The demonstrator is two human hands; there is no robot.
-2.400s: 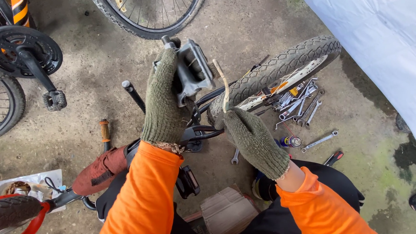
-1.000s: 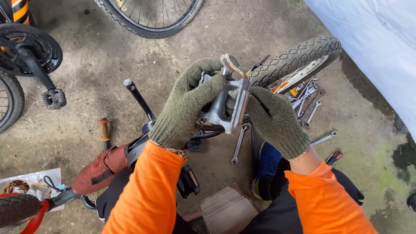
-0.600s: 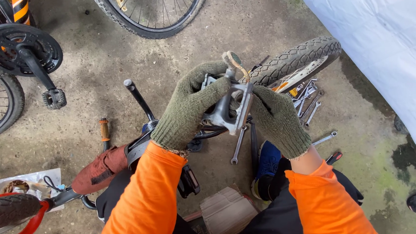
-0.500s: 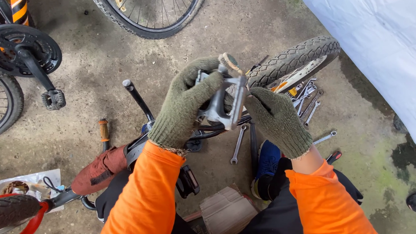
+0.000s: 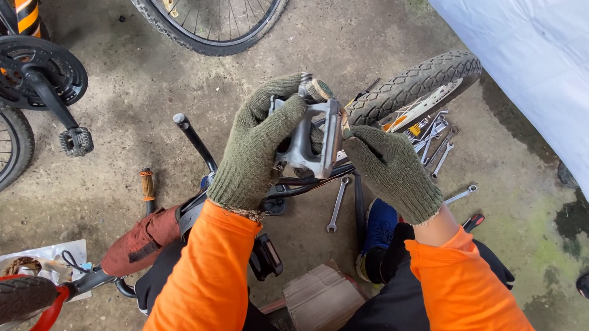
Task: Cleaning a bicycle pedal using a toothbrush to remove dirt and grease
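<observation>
The left hand [image 5: 257,147], in an olive-green knitted glove, has its grip wrapped tight around a grey metal bicycle pedal [image 5: 307,142], fingers curled over the pedal's top edge and thumb pressed against its near side. The right hand [image 5: 391,171], gloved the same way, pinches the pedal's right-hand frame plate between thumb and fingers, the grip pressed together on the metal edge. The pedal is held up in the air between both hands, standing on edge, its open cage frame facing the camera and its threaded axle stub [image 5: 304,81] pointing away at the top.

Just behind the pedal lies a small knobbly black tyre on a white rim [image 5: 417,87]. Right of the pedal, a cluster of silver spanners [image 5: 432,139] lies on the concrete floor [image 5: 138,79]; one more silver spanner [image 5: 338,203] lies just below the pedal. Left of the pedal, a black crank arm [image 5: 194,140] sticks up.
</observation>
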